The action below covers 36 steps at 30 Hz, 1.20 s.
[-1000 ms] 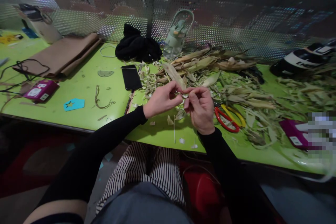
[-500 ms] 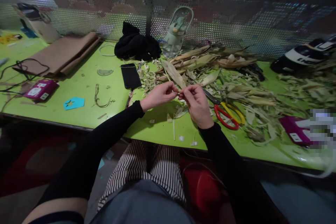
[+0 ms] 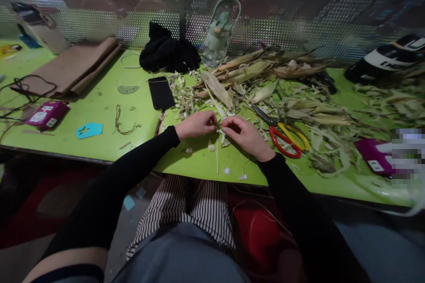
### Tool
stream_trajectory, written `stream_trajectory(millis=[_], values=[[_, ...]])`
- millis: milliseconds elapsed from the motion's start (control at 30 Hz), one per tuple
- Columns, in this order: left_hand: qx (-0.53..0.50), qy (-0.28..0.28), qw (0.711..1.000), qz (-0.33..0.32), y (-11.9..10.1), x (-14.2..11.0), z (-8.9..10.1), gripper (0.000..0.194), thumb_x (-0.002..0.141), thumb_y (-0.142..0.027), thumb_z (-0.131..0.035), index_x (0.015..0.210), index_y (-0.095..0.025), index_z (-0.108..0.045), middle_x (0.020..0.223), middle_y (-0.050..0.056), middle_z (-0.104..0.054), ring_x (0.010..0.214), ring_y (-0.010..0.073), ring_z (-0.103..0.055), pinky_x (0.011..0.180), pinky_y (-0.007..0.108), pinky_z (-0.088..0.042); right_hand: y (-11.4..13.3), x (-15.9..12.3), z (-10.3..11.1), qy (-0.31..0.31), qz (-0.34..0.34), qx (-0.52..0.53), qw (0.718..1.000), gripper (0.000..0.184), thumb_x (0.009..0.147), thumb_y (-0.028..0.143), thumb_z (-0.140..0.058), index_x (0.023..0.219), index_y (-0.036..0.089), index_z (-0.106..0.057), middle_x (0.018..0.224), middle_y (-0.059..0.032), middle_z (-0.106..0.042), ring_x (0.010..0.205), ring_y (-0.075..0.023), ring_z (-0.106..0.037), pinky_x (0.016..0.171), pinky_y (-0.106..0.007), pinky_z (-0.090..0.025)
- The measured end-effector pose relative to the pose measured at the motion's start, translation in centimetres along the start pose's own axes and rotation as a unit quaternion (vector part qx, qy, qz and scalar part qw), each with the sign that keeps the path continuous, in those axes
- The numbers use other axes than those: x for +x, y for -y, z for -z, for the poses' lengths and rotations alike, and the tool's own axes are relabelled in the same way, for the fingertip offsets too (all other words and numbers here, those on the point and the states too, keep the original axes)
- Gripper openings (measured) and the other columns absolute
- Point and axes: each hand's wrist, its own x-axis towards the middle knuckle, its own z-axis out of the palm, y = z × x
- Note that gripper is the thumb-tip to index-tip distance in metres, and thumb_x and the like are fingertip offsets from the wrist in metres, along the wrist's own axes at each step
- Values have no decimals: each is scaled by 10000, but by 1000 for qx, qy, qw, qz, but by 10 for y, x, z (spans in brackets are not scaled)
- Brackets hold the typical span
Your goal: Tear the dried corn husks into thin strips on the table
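Observation:
My left hand (image 3: 198,124) is low over the table, its fingers curled into a pinch. My right hand (image 3: 247,136) faces it, thumb and fingertips pressed together, a small gap from the left. What the fingertips hold is too small and blurred to name; pale slivers show around them. Just beyond lies a broad dry corn husk (image 3: 218,89), with a narrow pale strip running from it toward my hands. Scissors (image 3: 288,138) with one red and one yellow handle lie right of my right hand, blades partly apart. A thin white stick (image 3: 217,156) lies below my fingers.
Behind are heaped corn husks (image 3: 255,68), a green bottle (image 3: 217,37) and black cloth (image 3: 169,51). Leftward lie a phone (image 3: 161,93), protractor (image 3: 128,89), blue tag (image 3: 89,130), purple box (image 3: 47,115) and brown paper bag (image 3: 71,66). A black bottle (image 3: 381,62) lies right.
My hands have come down closer to the table and parted slightly at the fingertips. The view has shifted a little; the surrounding things lie as before.

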Motion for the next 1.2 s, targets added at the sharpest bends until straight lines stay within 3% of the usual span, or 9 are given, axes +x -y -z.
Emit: stream_trajectory(millis=[100, 333, 633, 800, 1000, 1200], values=[[4, -14, 1000, 10, 1, 0, -1, 170, 862, -289, -611, 979, -169, -580, 779, 7, -618, 685, 137, -537, 645, 254, -371, 1, 1, -4, -7, -11, 53, 998, 102, 889, 317, -636, 886, 216, -621, 847, -20, -638, 742, -172, -582, 699, -320, -465], [7, 25, 999, 46, -2, 0, 3, 167, 884, -311, -581, 973, -171, -601, 921, 42, -669, 781, 148, -580, 688, 261, -398, -1, 1, -11, 9, -48, 136, 990, 143, 918, 361, -617, 925, 219, -606, 846, -7, -598, 740, -155, -553, 681, -305, -443], [-47, 33, 997, 60, -2, -1, 3, 167, 867, -306, -593, 945, -158, -597, 905, 44, -664, 780, 148, -580, 689, 270, -406, 1, 3, -15, 3, -78, 155, 985, 181, 904, 381, -621, 872, 223, -540, 787, 15, -564, 680, -137, -514, 641, -298, -410], [-31, 12, 999, 27, 0, 0, -1, 136, 868, -289, -592, 932, -169, -591, 884, 32, -647, 796, 153, -574, 708, 275, -404, 3, 2, -13, 14, -59, 119, 991, 154, 915, 355, -610, 864, 220, -557, 758, 21, -550, 677, -138, -487, 638, -294, -393], [0, -25, 999, -25, 6, 1, -9, 77, 881, -244, -571, 921, -180, -582, 825, 16, -622, 757, 144, -545, 689, 261, -372, 2, 0, -12, 24, -67, 144, 987, 193, 897, 386, -654, 852, 216, -573, 771, 19, -594, 665, -131, -506, 631, -288, -408], [-28, -45, 997, -57, 7, 0, 6, 155, 914, -311, -590, 915, -157, -614, 722, -13, -592, 653, 115, -497, 640, 247, -341, -6, 3, -15, -91, -106, 245, 959, 270, 835, 446, -743, 864, 227, -589, 820, 11, -676, 642, -107, -534, 596, -253, -436]])
